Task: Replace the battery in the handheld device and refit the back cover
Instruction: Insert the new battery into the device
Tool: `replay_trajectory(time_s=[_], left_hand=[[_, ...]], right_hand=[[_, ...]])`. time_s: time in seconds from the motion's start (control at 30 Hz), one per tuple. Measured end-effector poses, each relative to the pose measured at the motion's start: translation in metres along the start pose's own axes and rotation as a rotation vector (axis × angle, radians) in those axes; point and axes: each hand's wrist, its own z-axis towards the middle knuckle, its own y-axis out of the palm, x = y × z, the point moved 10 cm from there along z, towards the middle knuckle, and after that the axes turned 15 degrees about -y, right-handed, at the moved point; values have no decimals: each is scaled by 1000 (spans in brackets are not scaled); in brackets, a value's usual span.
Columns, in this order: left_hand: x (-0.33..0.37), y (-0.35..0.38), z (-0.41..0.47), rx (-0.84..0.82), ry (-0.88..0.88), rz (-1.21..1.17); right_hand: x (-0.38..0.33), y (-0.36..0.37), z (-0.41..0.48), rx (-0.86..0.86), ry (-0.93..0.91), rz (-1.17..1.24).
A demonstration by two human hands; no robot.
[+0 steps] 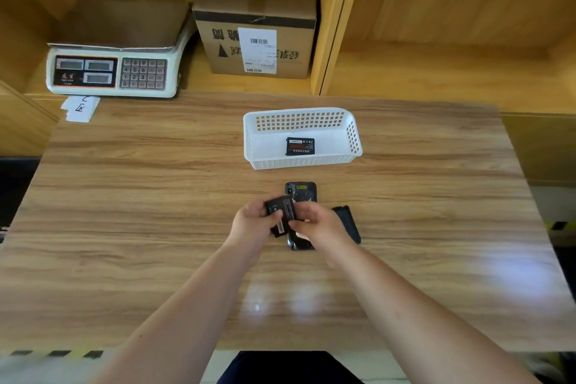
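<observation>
A black handheld device [301, 193] lies face down on the wooden table [156, 196], its lower half hidden under my hands. My left hand [251, 223] grips a black battery [282, 212], tilted above the device's left side. My right hand [314, 221] rests on the device's middle, fingertips touching the battery's right edge. The black back cover [350, 223] lies flat on the table just right of my right hand. A second black battery [300, 146] sits inside the white basket [352, 137] beyond the device.
A white weighing scale [115, 72] stands on the shelf at the back left, with paper slips [81, 107] under its front edge. A cardboard box [258, 25] sits beside it. The table's near edge runs just above my lap.
</observation>
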Motion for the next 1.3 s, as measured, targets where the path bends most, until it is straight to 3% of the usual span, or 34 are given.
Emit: replay_trajectory(time_s=[0.23,0.47,0.7,0.87,0.93,1.3], left_hand=[[42,35,-29,-139,211,114],[56,53,-49,-231,275,106],[59,49,-54,-151,303,193],[67,53,-67,10,413,470],[71,60,-75,42,457,549],[72,50,-74,15,472,266]], right_hand=[[-20,-32,-1,144,-74,34],[-40,-47,-6,210,-217,116],[-42,-54,-15,163,-169,254],[-89,-63,-22,83,-336,-192],[-105,-63,-26,78,-400,-250],[-129,-69,-44,182,-629,-244]])
